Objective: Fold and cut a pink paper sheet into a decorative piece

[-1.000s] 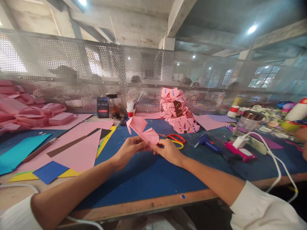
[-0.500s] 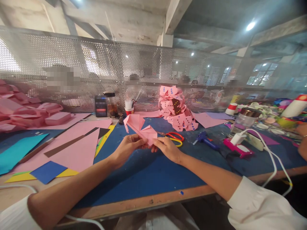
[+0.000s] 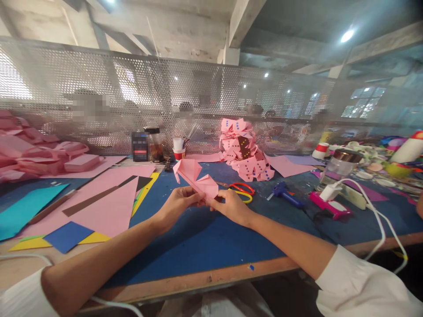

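A folded piece of pink paper is held up in front of me, above the blue work mat. My left hand pinches its lower left part between thumb and fingers. At the lower right edge, my right hand grips the same paper, its thumb close to the left fingertips. The paper has a creased, wing-like flap at the upper left and a smaller flap on the right. Just behind my right hand lie scissors with red and yellow handles. Some fingertips are hidden behind the paper.
A pile of pink folded pieces with dots stands at the back. On the left lie pink sheets, a blue square and teal paper. A blue glue gun, pink power strip and glass jar are rightward.
My right thumb has slid slightly down and left along the paper's lower edge. Both hands still hold the paper, and the whole view has shifted a little.
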Demonstrator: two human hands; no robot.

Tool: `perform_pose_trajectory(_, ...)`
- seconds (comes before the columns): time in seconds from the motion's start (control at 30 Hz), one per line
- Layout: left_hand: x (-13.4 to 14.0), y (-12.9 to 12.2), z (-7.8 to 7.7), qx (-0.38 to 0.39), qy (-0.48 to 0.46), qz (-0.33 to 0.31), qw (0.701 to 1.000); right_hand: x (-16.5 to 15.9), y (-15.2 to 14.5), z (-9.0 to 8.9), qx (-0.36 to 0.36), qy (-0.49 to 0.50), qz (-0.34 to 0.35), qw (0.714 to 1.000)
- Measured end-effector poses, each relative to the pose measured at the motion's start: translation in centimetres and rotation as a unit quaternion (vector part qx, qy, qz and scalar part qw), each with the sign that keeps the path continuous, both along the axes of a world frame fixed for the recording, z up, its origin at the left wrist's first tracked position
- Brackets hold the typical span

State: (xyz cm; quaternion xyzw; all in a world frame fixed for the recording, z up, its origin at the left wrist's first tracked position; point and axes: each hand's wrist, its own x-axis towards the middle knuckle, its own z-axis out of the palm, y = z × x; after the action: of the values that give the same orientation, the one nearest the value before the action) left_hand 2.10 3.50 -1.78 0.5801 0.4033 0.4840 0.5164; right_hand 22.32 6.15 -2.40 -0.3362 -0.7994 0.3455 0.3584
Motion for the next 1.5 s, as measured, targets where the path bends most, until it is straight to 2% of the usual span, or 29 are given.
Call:
perform_pose_trajectory(0.33,-0.23,0.28,0.0,-0.005,-0.026,0.019,0.999,0.1,0.06,0.13,0.009,-0.004,0.008,1.0)
perform_pose_trajectory(1.1,-0.4,0.34,-0.09,-0.023,-0.072,0.001,0.997,0.15,-0.06,0.43,0.035,-0.024,-0.005,0.999)
perform_pose_trajectory(1.5,-0.5,0.39,0.24,-0.023,-0.075,0.017,0.997,0.26,0.22,-0.06,-0.035,0.045,0.037,0.998)
